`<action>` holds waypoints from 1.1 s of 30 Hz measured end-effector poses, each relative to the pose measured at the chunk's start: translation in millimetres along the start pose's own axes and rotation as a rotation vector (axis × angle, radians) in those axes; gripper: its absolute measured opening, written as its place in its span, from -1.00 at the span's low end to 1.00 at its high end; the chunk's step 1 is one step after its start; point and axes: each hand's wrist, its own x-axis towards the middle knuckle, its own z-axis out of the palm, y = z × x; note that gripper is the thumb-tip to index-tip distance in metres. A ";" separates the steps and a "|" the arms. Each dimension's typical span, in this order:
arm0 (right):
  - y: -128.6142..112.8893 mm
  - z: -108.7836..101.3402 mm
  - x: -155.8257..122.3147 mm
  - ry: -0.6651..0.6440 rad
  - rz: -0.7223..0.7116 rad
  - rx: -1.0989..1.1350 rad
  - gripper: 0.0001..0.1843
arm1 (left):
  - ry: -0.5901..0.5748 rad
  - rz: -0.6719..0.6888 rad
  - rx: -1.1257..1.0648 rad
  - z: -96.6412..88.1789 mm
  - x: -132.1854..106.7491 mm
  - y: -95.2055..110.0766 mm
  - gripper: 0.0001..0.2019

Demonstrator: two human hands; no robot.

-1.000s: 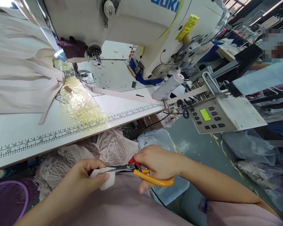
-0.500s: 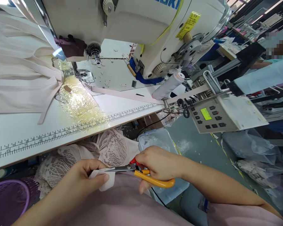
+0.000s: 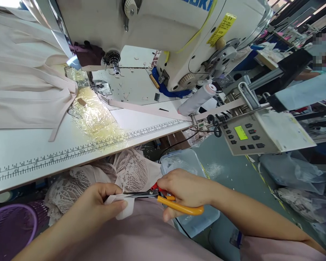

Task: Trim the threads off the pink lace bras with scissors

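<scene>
My right hand is closed around a pair of scissors with orange and red handles. Their blades point left and reach to a small piece of white fabric. Between thumb and fingers, my left hand pinches that white piece, with the blades lying along its upper edge. Just beyond both hands, a beige lace bra lies heaped below the table edge. Whether the blades are cutting through the fabric I cannot tell.
A sewing machine stands on the white table, which has a ruler strip along its front edge. Pale fabric covers the left. A control box juts out at right. Below are a purple basket and a clear plastic bin.
The whole view has shifted slightly, so the table and machine appear a little further right. Both hands keep nearly the same hold on the scissors and the white fabric.
</scene>
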 end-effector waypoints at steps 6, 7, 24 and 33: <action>-5.2 -1.2 3.3 0.027 0.010 -0.036 -0.33 | -0.013 0.002 0.051 1.7 -0.7 0.5 -0.86; -6.6 -1.7 4.2 0.028 0.016 -0.044 -0.33 | -0.017 0.003 0.053 1.8 -0.3 0.7 -0.86; -15.1 5.4 10.4 0.001 0.058 -0.101 -0.71 | -0.055 -0.022 0.101 -2.1 -1.3 0.1 -0.82; -12.9 5.6 10.4 0.011 0.010 -0.033 -0.42 | -0.035 -0.039 0.123 -1.0 -0.2 4.4 -0.79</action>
